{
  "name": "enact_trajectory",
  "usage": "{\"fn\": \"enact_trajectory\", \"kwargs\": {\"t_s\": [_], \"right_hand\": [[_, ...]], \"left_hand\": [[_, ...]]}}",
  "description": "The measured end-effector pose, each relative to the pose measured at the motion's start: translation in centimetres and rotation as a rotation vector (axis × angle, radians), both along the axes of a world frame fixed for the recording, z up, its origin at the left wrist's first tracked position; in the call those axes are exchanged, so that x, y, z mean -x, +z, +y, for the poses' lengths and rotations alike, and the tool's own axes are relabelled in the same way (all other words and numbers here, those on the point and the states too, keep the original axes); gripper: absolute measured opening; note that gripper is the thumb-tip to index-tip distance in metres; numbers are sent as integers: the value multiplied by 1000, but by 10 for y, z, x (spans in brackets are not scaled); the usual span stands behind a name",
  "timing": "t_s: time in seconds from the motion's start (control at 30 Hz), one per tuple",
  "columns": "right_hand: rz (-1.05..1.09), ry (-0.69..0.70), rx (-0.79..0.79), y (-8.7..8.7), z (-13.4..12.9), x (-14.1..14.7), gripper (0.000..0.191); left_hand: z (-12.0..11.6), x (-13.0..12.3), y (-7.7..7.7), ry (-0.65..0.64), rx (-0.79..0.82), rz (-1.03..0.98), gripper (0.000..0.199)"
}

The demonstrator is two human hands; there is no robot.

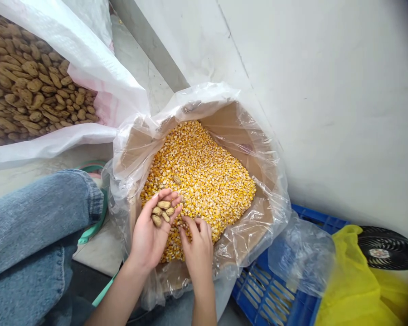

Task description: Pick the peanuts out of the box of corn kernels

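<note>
Several unshelled peanuts (163, 205) rest on the upturned, cupped palm and fingers of my left hand (149, 237). Just to its right, my right hand (199, 244) points down over the corn with thumb and fingers drawn together. What lies between those fingertips, if anything, I cannot make out. Loose yellow corn kernels (211, 181) fill the bottom of a cardboard box lined with a clear plastic bag (268, 181). A single peanut (177, 180) lies on the corn beyond my left fingertips.
A white woven sack (122, 86) full of unshelled peanuts (37, 86) stands at the upper left. Denim-clad legs (37, 217) are at left. A blue plastic crate (268, 290), yellow mesh (353, 280) and a black fan-like grille (387, 248) sit at lower right, beside the white wall (319, 90).
</note>
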State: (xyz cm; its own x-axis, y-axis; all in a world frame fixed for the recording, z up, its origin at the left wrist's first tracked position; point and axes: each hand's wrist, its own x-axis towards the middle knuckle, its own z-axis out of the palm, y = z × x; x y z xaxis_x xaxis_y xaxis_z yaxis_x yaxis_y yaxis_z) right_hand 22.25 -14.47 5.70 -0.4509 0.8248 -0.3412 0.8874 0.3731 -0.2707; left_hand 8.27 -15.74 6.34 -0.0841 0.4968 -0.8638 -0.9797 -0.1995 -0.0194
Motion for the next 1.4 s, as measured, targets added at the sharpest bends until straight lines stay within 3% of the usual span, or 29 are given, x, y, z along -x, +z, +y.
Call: {"fn": "enact_trajectory", "kwargs": {"t_s": [0.1, 0.2, 0.33, 0.5, 0.57, 0.67, 0.8, 0.87, 0.93, 1.03, 1.1, 1.2, 1.3, 1.4], "right_hand": [[-32, -34, -1, -7, 0, 0, 19], [15, -75, 20, -3, 2, 0, 15], [153, -173, 22, 21, 3, 4, 12], [313, -167, 67, 50, 6, 16, 12], [368, -227, 49, 45, 14, 22, 11], [328, -280, -19, 20, 33, 31, 16], [142, -55, 62, -9, 54, 41, 20], [140, -33, 72, -6, 54, 43, 18], [196, -80, 95, 8, 49, 44, 16], [327, -96, 226, 33, 40, 43, 12], [398, -116, 272, 36, 40, 45, 12], [404, -160, 237, 14, 50, 54, 15], [288, -6, 248, -15, 60, 67, 18], [199, 79, 238, -17, 61, 71, 13]], "left_hand": [[0, -2, -4, -14, 17, 6, 17], [-1, -4, -7, -13, 35, 3, 16], [-1, -11, -11, -29, 49, 27, 15], [1, -24, -11, -95, -12, -42, 13], [1, -26, -9, -102, -52, -101, 12], [1, -22, -7, -54, -46, -99, 11], [0, -15, -9, 53, 44, -35, 11], [-1, -15, -11, 106, 114, -14, 11], [0, -15, -14, 145, 164, -2, 10], [1, -16, -15, 175, 146, -3, 10], [1, -15, -14, 180, 115, -20, 9], [0, -13, -12, 191, 118, -34, 9], [0, -13, -12, 221, 148, -15, 8], [0, -14, -15, 260, 174, 36, 7]]}}
